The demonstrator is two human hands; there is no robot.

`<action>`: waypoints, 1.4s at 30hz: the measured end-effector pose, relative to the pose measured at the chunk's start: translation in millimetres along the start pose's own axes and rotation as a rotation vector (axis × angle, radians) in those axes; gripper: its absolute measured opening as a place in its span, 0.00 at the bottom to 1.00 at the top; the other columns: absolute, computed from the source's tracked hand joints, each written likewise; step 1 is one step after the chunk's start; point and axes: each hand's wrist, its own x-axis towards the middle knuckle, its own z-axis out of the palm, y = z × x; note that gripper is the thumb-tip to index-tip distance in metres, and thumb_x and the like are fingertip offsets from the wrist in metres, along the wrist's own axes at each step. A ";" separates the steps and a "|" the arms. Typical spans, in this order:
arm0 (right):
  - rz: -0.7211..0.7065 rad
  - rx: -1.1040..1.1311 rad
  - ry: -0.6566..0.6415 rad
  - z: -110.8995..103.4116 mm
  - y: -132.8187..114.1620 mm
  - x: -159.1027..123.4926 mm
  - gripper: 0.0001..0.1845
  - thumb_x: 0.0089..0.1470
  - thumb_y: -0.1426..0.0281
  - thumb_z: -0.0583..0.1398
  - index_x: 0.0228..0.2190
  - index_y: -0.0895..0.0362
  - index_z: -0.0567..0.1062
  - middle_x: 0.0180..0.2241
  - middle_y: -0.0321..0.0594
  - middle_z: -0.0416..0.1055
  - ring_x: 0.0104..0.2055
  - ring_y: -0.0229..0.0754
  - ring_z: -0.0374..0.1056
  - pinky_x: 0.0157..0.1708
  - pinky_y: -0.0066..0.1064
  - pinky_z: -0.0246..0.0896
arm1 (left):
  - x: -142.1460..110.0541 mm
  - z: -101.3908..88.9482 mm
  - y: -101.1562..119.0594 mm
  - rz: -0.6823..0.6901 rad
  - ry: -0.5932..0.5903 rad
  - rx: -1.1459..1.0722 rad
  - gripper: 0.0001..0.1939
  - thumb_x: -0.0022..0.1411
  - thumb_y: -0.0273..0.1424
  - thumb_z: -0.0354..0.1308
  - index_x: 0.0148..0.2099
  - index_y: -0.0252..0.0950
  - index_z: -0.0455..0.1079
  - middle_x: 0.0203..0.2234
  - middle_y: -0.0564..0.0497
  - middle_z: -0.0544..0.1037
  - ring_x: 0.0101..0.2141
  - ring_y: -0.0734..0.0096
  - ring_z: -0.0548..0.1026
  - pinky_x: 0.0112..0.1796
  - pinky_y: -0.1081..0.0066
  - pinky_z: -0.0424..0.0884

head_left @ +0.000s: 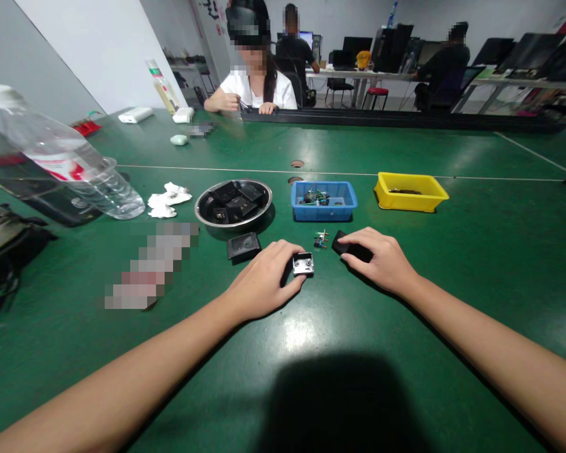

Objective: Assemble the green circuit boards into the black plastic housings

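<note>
Between the fingers and thumb of my left hand (266, 277) is a small silver metal housing (303, 265), its hollow side and two holes facing me. My right hand (380, 255) pinches a small black plastic piece (340, 241) at the table surface. A few small circuit parts (321, 239) with green and blue bits lie between the two hands. Just behind my left hand rests a black square cover (244, 247). The undersides of both hands are hidden.
A metal bowl (199, 212) of black covers, a blue bin (325, 214) of small parts and a yellow bin (408, 200) stand behind my hands. To the left are a leaning water bottle (70, 157) and crumpled tissue (167, 200). A person (259, 82) sits across the table.
</note>
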 end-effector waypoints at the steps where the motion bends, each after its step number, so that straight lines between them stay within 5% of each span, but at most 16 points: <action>1: -0.001 0.000 0.000 -0.1 -0.3 0.1 0.11 0.58 0.70 0.63 0.43 0.53 0.80 0.42 0.44 0.82 0.44 0.49 0.76 0.47 0.43 0.71 | 0.0 0.0 0.1 -0.002 0.001 0.002 0.13 0.66 0.34 0.55 0.52 0.37 0.66 0.45 0.44 0.76 0.45 0.58 0.73 0.49 0.56 0.71; 14: -0.140 -0.027 0.020 2.2 -2.2 -1.3 0.11 0.60 0.70 0.61 0.44 0.55 0.79 0.43 0.45 0.81 0.44 0.48 0.75 0.47 0.42 0.71 | 0.2 3.4 -3.5 -0.041 0.019 0.008 0.22 0.65 0.36 0.58 0.58 0.36 0.61 0.48 0.43 0.74 0.48 0.56 0.74 0.51 0.56 0.72; 25: -0.318 0.022 0.064 9.2 -6.8 -2.9 0.08 0.60 0.73 0.62 0.42 0.56 0.76 0.37 0.45 0.79 0.39 0.46 0.75 0.42 0.38 0.72 | 4.2 3.5 -5.7 0.001 0.017 0.028 0.17 0.66 0.35 0.55 0.55 0.36 0.64 0.47 0.43 0.75 0.48 0.56 0.74 0.51 0.56 0.71; 42: -0.248 0.022 0.064 7.6 -7.5 -4.4 0.17 0.59 0.71 0.63 0.50 0.58 0.74 0.41 0.46 0.80 0.39 0.46 0.75 0.42 0.37 0.73 | 3.8 4.3 -5.2 -0.019 0.019 0.024 0.18 0.65 0.35 0.56 0.56 0.35 0.63 0.46 0.43 0.74 0.47 0.56 0.74 0.51 0.55 0.72</action>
